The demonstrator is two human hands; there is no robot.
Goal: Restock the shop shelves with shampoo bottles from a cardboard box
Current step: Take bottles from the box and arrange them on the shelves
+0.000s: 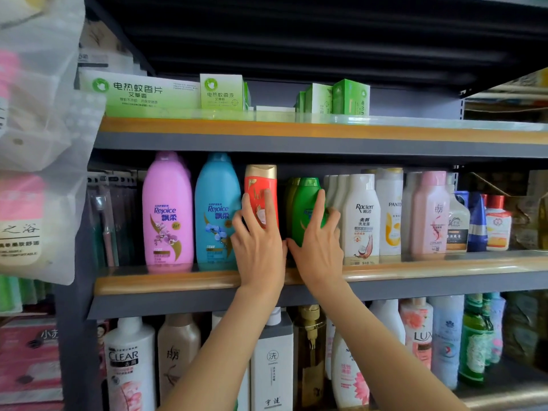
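Fingers of the left hand [257, 232] lie straight and spread against the front of the red plastic shampoo bottle with a gold flip cap [261, 194], pressing it rather than wrapping it; whether the thumb hooks round its side I cannot tell. That bottle stands at the centre of the frame on the middle shelf with the wooden front lip [184, 280], its long axis close to vertical with a slight lean, cap up, label facing out. Just right of it, with a dark gap between, the right hand [318, 232] rests straight fingers on the dark green plastic shampoo bottle [305, 207], also upright, cap up.

By my reading, the step in hand is seating and spacing the bottles in the row. Next, the red one wants nudging back and squaring up, gently, since a tall bottle pushed high could topple.

Left of centre stand the pink Rejoice bottle [167, 212] and blue Rejoice bottle [217, 209]; right of centre, the white Raclen bottle [362, 215]. No cardboard box is in view.
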